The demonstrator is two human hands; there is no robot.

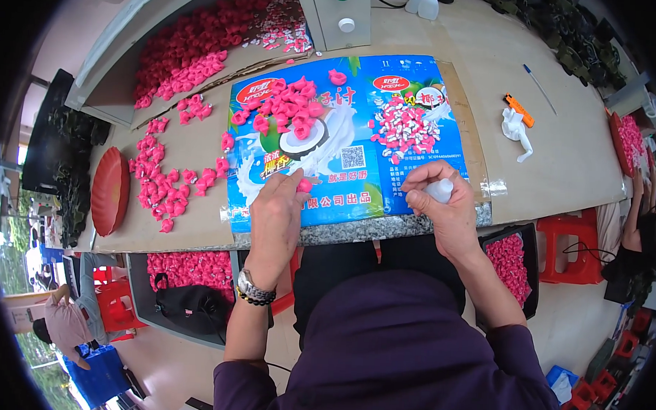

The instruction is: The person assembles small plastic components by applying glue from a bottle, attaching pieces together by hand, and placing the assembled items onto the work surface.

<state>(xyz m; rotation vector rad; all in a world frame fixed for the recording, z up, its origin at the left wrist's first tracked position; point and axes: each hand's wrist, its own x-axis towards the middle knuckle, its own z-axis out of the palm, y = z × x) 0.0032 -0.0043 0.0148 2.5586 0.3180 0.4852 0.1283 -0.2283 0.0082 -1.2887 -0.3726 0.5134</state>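
In my left hand [276, 207], a small pink molded piece [305, 185] is pinched between thumb and fingertips. My right hand [447, 213] grips a small white squeeze bottle [440, 189]; the fingers hide part of it. Both hands are over the near part of a blue printed cardboard sheet [354, 180]. Beyond my left hand lies a heap of pink molded pieces [292, 102] on that sheet. A pile of tiny pink-and-white pieces [409, 130] is spread beyond my right hand.
Loose pink pieces [156, 174] are scattered at left beside a red dish [110, 191]. A larger pink heap [189, 48] fills the far-left shelf. On the right are an orange tool [519, 109], a white crumpled item [514, 128] and a pen [540, 88]. Bins of pink pieces [188, 270] stand below the table.
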